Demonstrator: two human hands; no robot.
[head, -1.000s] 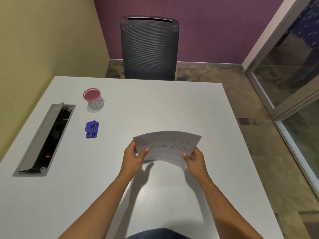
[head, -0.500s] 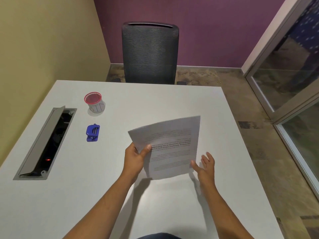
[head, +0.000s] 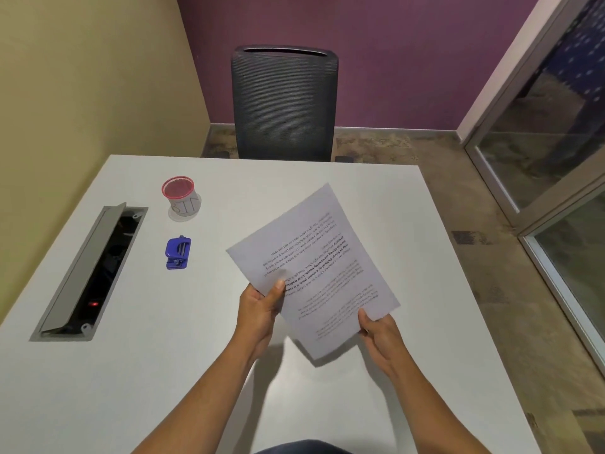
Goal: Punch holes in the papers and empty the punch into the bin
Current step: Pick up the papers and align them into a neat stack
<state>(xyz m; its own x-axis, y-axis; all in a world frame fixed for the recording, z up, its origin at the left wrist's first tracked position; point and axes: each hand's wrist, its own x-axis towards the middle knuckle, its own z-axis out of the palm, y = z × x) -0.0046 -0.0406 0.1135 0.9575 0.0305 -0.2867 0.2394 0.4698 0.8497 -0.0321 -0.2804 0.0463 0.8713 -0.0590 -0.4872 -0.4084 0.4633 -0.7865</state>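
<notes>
Printed white papers [head: 314,267] are held above the white table [head: 163,371], turned at an angle with the text upside down to me. My left hand [head: 262,309] pinches their left edge with the thumb on top. My right hand [head: 379,332] grips the near right corner. A small blue hole punch [head: 177,252] lies on the table to the left of the papers, apart from both hands. Behind it stands a small cup with a red rim, labelled BIN [head: 181,195].
An open cable tray [head: 95,273] with its grey lid raised is set into the table's left side. A dark mesh office chair [head: 284,103] stands at the far edge. A glass partition [head: 556,152] runs along the right.
The papers have turned from a flat, bent hold to an angled one. My right hand let go half a second ago and now grips the near right corner again.
</notes>
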